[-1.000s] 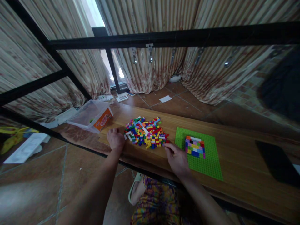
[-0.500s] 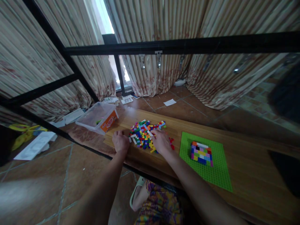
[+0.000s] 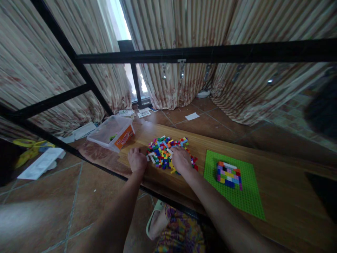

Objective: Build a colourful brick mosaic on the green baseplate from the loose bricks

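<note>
A loose pile of small coloured building bricks (image 3: 162, 151) lies on the wooden tabletop. My right hand (image 3: 182, 160) reaches into the pile's right side, its fingers bent down among the bricks; a white brick shows by its fingertips, and whether they grip one is hidden. Left of the pile, my left hand (image 3: 137, 160) rests on the wood with curled fingers; anything inside them is out of sight. To the right, a green studded baseplate (image 3: 249, 186) lies flat, carrying a block of many-coloured bricks (image 3: 228, 174) built up on it.
A clear plastic box (image 3: 112, 131) with an orange label stands at the table's left end, a few green pieces inside. A dark flat object (image 3: 319, 189) lies at the far right. Black metal bars (image 3: 158, 56) run across behind the wooden tabletop (image 3: 197, 140), before curtains.
The view has shifted slightly, moving the scene a little right and down. My right hand has stayed at the pile, its fingers now lower among the bricks. My left hand looks unchanged.
</note>
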The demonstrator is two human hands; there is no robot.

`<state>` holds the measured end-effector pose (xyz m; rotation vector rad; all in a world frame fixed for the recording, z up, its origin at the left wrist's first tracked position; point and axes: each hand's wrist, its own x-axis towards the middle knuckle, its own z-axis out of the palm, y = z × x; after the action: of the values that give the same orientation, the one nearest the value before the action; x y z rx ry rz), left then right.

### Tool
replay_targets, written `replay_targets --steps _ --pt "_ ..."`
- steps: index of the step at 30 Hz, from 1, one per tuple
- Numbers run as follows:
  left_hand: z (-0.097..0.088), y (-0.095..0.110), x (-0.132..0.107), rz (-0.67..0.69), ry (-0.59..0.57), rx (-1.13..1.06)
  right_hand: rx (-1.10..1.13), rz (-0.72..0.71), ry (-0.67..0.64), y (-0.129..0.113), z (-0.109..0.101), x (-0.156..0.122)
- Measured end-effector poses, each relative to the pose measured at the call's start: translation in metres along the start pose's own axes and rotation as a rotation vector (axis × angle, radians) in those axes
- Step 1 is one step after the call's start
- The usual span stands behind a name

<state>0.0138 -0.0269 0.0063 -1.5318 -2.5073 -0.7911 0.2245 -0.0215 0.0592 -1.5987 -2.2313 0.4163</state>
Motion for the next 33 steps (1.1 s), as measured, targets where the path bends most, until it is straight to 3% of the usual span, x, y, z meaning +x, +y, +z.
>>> replay_targets --steps 2,4,8,10,12,16,21,23,27,33 --pt "0.001 0.0 0.0 -0.003 0.003 0.007 0.203 0.021 0.099 -0.001 -0.004 -0.009" --pt "0.002 -0.001 0.001 -0.003 -0.003 0.016 0.56 0.076 0.165 -0.001 -0.005 -0.023" --pt "0.002 -0.002 0.002 0.009 -0.008 0.026 1.463 0.393 0.148 0.005 -0.011 -0.064" --pt "0.001 -0.002 0.003 0.017 -0.008 0.031 1.706 0.518 0.126 0.013 -0.019 -0.089" --pt "0.001 -0.002 0.003 0.017 -0.014 0.04 1.789 0.595 0.135 0.023 -0.029 -0.112" --pt "-0.001 -0.001 0.006 0.01 -0.037 0.052 1.684 0.686 0.223 0.055 -0.05 -0.151" --pt "-0.005 0.003 0.007 0.005 -0.061 0.034 1.197 0.684 0.486 0.108 -0.062 -0.173" --pt "-0.007 0.004 0.007 0.011 -0.068 0.042 0.951 0.638 0.55 0.128 -0.067 -0.173" --pt "-0.009 0.005 0.007 0.008 -0.095 0.066 0.506 0.505 0.554 0.152 -0.078 -0.162" --pt "-0.009 0.006 0.009 -0.011 -0.115 0.068 0.279 0.257 0.547 0.17 -0.077 -0.138"
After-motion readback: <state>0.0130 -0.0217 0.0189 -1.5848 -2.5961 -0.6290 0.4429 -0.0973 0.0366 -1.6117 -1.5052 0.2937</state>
